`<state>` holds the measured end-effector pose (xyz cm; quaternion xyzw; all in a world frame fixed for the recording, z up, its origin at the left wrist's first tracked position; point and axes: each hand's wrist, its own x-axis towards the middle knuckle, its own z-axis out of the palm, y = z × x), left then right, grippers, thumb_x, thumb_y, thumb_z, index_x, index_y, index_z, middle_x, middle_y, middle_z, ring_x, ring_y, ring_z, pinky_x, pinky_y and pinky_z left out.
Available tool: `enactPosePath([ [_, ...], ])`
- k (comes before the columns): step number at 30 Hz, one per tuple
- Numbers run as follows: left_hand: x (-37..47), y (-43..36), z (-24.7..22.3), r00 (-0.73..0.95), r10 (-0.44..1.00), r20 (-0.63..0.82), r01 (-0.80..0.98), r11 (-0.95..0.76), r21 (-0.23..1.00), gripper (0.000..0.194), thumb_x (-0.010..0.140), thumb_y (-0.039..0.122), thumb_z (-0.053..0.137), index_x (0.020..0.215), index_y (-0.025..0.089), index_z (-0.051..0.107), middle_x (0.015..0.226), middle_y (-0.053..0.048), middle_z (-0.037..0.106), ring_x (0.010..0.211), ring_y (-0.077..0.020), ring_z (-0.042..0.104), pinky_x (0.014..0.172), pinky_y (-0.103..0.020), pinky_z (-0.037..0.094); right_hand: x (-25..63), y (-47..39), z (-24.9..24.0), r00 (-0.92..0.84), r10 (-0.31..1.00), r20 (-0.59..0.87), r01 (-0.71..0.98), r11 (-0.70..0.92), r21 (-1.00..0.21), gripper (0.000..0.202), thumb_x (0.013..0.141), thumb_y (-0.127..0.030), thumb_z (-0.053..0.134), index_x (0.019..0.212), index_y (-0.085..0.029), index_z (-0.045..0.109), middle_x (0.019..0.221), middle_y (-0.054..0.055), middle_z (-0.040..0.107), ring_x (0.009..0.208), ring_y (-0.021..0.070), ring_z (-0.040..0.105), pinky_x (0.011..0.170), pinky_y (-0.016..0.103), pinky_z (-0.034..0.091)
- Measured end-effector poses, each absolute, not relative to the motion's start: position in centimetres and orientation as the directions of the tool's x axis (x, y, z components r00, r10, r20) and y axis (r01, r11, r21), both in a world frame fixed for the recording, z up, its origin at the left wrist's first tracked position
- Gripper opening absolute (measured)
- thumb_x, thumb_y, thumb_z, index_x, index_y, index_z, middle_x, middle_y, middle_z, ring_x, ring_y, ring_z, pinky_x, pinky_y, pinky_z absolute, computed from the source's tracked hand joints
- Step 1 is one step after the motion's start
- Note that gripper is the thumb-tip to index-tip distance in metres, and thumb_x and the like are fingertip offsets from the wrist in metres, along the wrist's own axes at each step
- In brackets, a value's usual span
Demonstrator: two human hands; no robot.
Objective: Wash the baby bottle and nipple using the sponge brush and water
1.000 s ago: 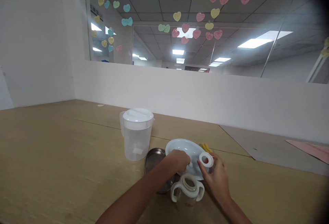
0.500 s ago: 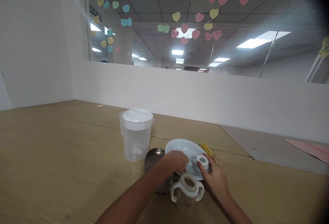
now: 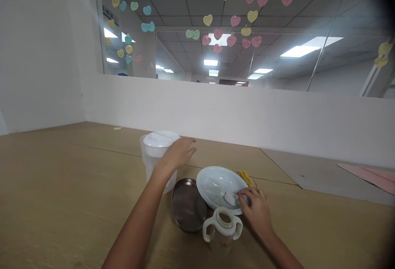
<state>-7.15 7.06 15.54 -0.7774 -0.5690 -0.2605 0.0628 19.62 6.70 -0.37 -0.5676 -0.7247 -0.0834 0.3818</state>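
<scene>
My left hand is raised in front of the right side of a translucent pitcher with a white lid, fingers stretched out and holding nothing. At the right rim of a pale oval dish is my right hand. Its fingers are parted, with the tips beside a white bottle collar that lies in the dish; whether they touch it I cannot tell. Small clear and white pieces lie there too. Just in front stands a clear baby bottle with two white handles and an uncovered mouth.
An oval metal tray lies between the pitcher and the bottle. Behind the dish is a yellow object. A pink cloth or sheet lies at the far right, and a white wall rises behind the table.
My left hand has left the dish and moved up and left to the pitcher. The white collar, earlier held upright in my right hand, now lies in the dish.
</scene>
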Motion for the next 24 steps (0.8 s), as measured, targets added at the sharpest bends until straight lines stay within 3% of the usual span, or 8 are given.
enactPosePath([
  [4,-8.0,7.1,16.2,0.085,0.756,0.648,0.933,-0.290,0.215,0.031,0.085,0.027,0.038,0.109,0.018,0.054,0.107,-0.006,0.060,0.096,-0.0188,0.056,0.079,-0.029,0.044,19.6,6.7,-0.4,-0.057,0.747,0.662,0.892,0.336,-0.302,0.026,0.078,-0.029,0.042,0.069,-0.023,0.065,0.081,0.005,0.063,0.082,0.0226,0.053,0.074,0.036,0.037],
  [8,-8.9,7.1,16.5,-0.069,0.637,0.768,0.970,-0.139,0.202,0.030,0.085,0.029,0.037,0.104,0.018,0.057,0.103,-0.006,0.060,0.098,-0.0217,0.052,0.082,-0.032,0.042,19.6,6.7,-0.3,-0.085,0.745,0.661,0.880,0.368,-0.302,0.027,0.079,-0.029,0.041,0.069,-0.022,0.064,0.080,0.004,0.064,0.081,0.0220,0.053,0.074,0.036,0.039],
  [14,-10.0,7.3,15.8,-0.238,0.745,0.623,0.970,0.213,0.115,0.038,0.084,0.039,0.037,0.100,0.016,0.062,0.104,-0.014,0.059,0.103,-0.0313,0.049,0.086,-0.046,0.034,19.6,6.7,-0.3,-0.117,0.742,0.660,0.863,0.405,-0.302,0.028,0.080,-0.026,0.039,0.069,-0.021,0.063,0.078,0.004,0.063,0.080,0.0211,0.053,0.075,0.035,0.039],
  [20,-9.8,6.9,16.0,-0.194,0.816,0.545,0.980,0.186,0.070,0.041,0.085,0.042,0.034,0.105,0.016,0.060,0.106,-0.013,0.059,0.103,-0.0298,0.050,0.085,-0.045,0.035,19.6,6.7,-0.3,-0.120,0.753,0.646,0.867,0.397,-0.302,0.027,0.081,-0.026,0.040,0.068,-0.021,0.063,0.077,0.004,0.063,0.080,0.0210,0.052,0.076,0.035,0.039],
  [24,-10.6,5.9,16.6,-0.084,0.861,0.502,0.992,0.023,0.127,0.041,0.081,0.047,0.040,0.110,0.022,0.056,0.116,-0.008,0.056,0.111,-0.0260,0.045,0.092,-0.041,0.032,19.6,6.6,-0.2,-0.123,0.750,0.650,0.867,0.400,-0.297,0.027,0.081,-0.026,0.039,0.068,-0.021,0.063,0.076,0.004,0.063,0.080,0.0208,0.053,0.076,0.035,0.039],
])
